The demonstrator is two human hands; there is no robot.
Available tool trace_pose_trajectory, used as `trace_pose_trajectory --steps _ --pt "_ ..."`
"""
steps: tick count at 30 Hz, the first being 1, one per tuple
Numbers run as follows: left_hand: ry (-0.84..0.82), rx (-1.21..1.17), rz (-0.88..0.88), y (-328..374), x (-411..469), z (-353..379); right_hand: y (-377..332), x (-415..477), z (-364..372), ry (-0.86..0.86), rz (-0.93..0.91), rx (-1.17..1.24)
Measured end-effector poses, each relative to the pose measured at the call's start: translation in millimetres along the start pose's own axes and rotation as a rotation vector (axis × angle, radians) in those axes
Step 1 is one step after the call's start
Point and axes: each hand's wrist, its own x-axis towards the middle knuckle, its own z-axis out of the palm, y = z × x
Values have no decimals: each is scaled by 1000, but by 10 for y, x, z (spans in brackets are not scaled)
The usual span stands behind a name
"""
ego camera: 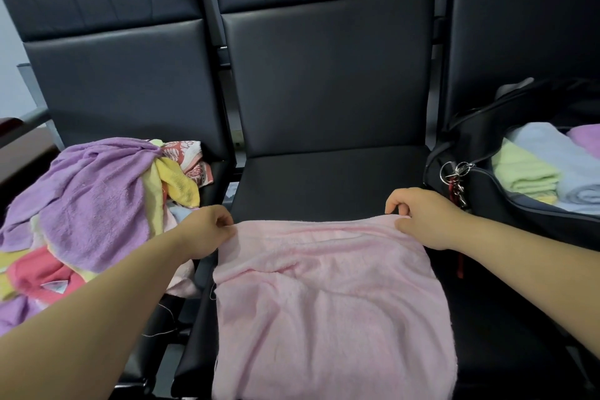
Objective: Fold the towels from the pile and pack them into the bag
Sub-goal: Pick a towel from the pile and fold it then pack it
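A pink towel (328, 302) lies spread over the middle black seat (324, 178), hanging toward me. My left hand (207, 230) pinches its far left corner. My right hand (418, 217) pinches its far right corner. A pile of unfolded towels (91, 201), mostly purple with yellow, red and patterned ones, sits on the left seat. An open black bag (480, 153) rests on the right seat, holding folded green (526, 175), light blue (565, 169) and purple (587, 136) towels.
Three black padded seats stand in a row with tall backrests (324, 75). A key ring with red strap (454, 178) hangs from the bag's near left end. A dark armrest (19, 136) shows at the far left.
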Motion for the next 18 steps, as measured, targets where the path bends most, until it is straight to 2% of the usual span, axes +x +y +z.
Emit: trace_pose_trajectory --steps 4,10,18 --pt "101 -239 -19 53 -113 -126 -3 -78 -42 101 9 115" --pt "294 -362 86 150 -360 -323 -110 -233 -142 290 -28 254" --pt "344 -447 99 104 -625 -435 -227 -418 -318 342 -38 318"
